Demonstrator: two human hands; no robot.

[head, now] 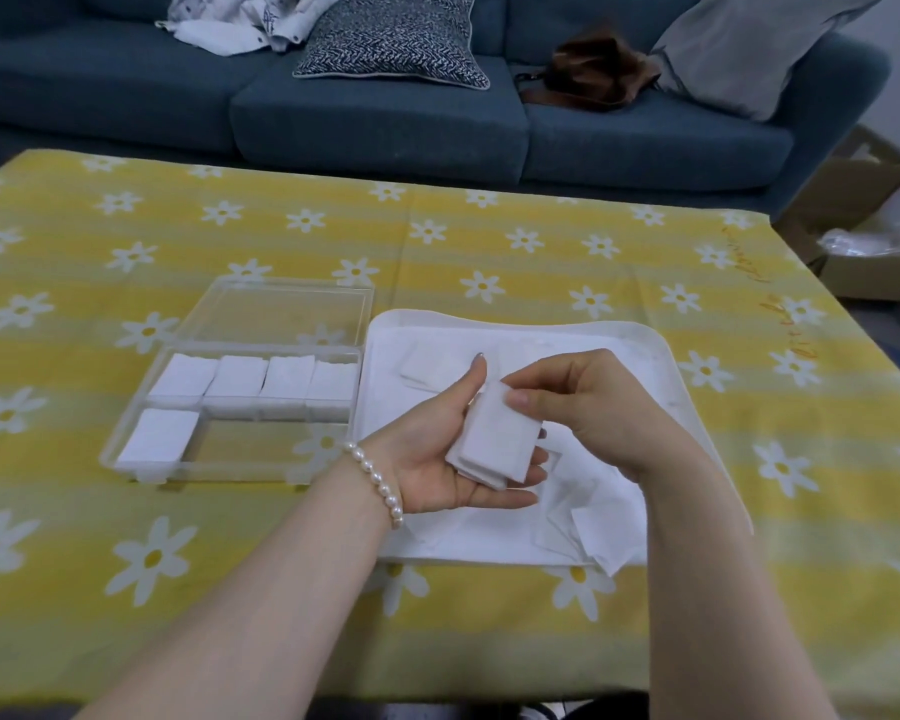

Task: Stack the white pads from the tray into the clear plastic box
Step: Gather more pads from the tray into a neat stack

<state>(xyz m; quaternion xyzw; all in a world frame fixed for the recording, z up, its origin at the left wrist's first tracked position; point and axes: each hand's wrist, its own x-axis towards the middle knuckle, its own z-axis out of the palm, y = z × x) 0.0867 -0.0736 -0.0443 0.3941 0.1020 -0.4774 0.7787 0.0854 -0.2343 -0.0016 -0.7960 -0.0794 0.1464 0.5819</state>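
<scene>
A small stack of white pads [494, 444] lies in the upturned palm of my left hand [448, 449], above the white tray [645, 340]. My right hand [588, 402] pinches the stack's top edge with thumb and fingers. Loose pads [588, 522] lie scattered in the tray, one more pad [427, 368] at its far left. The clear plastic box [240, 470] sits left of the tray with its lid [281, 309] open behind it. Several pad stacks fill its back row [261, 379], and one stack [157, 439] sits at its front left.
A yellow tablecloth with white daisies [489, 241] covers the table. A blue sofa [385, 122] with cushions, clothes and a brown bag stands behind it. Cardboard boxes [863, 241] sit on the floor at the right.
</scene>
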